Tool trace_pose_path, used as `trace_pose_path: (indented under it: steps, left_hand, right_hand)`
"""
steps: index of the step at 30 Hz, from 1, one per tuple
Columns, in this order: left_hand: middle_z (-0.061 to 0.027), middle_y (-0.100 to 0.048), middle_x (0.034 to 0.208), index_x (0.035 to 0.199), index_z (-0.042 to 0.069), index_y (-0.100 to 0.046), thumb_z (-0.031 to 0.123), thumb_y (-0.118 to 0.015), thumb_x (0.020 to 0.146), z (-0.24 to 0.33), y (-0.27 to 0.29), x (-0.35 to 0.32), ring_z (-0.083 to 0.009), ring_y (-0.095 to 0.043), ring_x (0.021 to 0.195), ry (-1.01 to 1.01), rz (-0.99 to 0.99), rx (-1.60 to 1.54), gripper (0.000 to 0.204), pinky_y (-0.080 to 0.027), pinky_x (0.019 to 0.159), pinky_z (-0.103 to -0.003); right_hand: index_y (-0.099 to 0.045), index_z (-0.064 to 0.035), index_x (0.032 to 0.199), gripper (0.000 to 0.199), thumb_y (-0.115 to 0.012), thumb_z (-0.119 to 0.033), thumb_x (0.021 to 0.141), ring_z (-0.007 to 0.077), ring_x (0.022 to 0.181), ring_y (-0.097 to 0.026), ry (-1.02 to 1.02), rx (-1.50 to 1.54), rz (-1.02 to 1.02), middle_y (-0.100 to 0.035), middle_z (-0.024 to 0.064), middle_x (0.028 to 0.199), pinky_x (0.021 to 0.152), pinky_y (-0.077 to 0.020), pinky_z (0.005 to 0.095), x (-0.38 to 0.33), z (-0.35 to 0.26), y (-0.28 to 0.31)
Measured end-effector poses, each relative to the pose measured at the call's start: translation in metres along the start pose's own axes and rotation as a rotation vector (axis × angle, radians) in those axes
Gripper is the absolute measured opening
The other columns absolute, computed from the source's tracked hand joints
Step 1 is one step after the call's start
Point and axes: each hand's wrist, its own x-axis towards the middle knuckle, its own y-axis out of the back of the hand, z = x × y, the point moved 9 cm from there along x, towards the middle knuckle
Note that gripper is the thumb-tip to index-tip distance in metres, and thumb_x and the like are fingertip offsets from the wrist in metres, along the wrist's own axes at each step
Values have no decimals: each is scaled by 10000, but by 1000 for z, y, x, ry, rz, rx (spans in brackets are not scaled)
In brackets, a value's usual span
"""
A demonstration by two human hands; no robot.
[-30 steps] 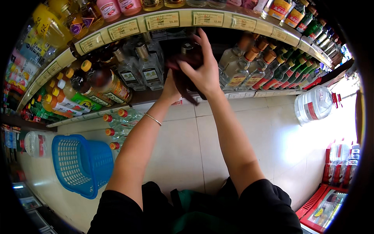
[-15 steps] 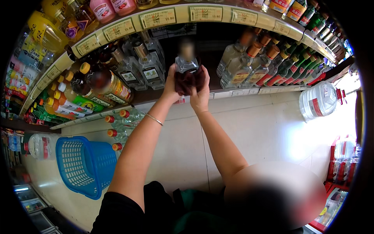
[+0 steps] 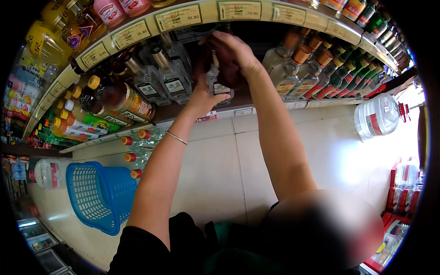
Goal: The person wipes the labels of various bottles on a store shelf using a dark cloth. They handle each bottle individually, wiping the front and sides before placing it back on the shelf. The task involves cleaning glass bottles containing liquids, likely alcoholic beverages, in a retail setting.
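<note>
A clear glass bottle with a pale label (image 3: pixel 222 89) stands roughly upright in front of me at the lower shelf. My left hand (image 3: pixel 206 97) is closed around its lower left side, thumb across the front. Above it, my right hand (image 3: pixel 239 49) reaches over the bottle's top and grips a dark red cloth (image 3: pixel 230 68). Folds of the cloth hang around the bottle's neck and right side and hide part of it. Similar clear bottles with silver caps (image 3: pixel 174 81) stand just left of my hands.
Copper-capped bottles (image 3: pixel 288 73) and green bottles (image 3: pixel 346 75) line the shelf to the right. The upper shelf edge (image 3: pixel 240 11) with price tags curves above my hands. On the floor stand a blue basket (image 3: pixel 117 183), red-capped bottles (image 3: pixel 142 145) and a large water jug (image 3: pixel 376 118).
My right hand has risen with the cloth from the bottle's lower right side to over its top. The left hand stays low on the bottle, its thumb now across the front.
</note>
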Motion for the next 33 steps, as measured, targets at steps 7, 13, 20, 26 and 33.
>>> trace_pose_path:
  steps: [7,13,20,26,33]
  left_hand:
    - [-129,-590,1244,1383,1,-348,121,-858,742,-20,-12,2,-214,-595,1106,109,-71,-144,828,-481,959,-339]
    - [-99,-603,1183,1366,53,-299,74,-823,774,0,-10,1,-182,-594,1087,-5,54,-118,791,-495,929,-334]
    - [-181,-522,1309,1394,16,-292,84,-843,740,-18,-4,-1,-273,-549,1198,72,121,-86,858,-451,1001,-362]
    - [-176,-511,1264,1359,-16,-336,98,-859,717,-19,-6,-2,-284,-534,1196,-32,184,-155,836,-423,1024,-358]
    - [-169,-500,1349,1426,-9,-258,105,-801,786,-24,3,3,-287,-505,1261,-17,243,5,847,-412,1042,-360]
  right_hand:
    - [-611,-80,1239,424,-496,-392,976,214,962,-645,-307,30,157,-674,87,1108,820,-524,362,-23,91,44]
    - [-651,-30,1123,370,-521,-334,957,245,923,-647,-335,-188,386,-691,140,1045,817,-515,383,-79,138,68]
    - [-525,-10,1274,367,-514,-230,980,216,1088,-549,-358,-41,664,-606,124,1171,966,-425,315,-166,141,25]
    - [-512,0,1207,374,-559,-311,1005,217,959,-575,110,-256,692,-635,123,1073,862,-467,331,-114,-44,-12]
    - [-458,-26,1373,478,-614,-45,922,371,1189,-558,495,-645,640,-550,204,1315,999,-459,381,-101,-5,-30]
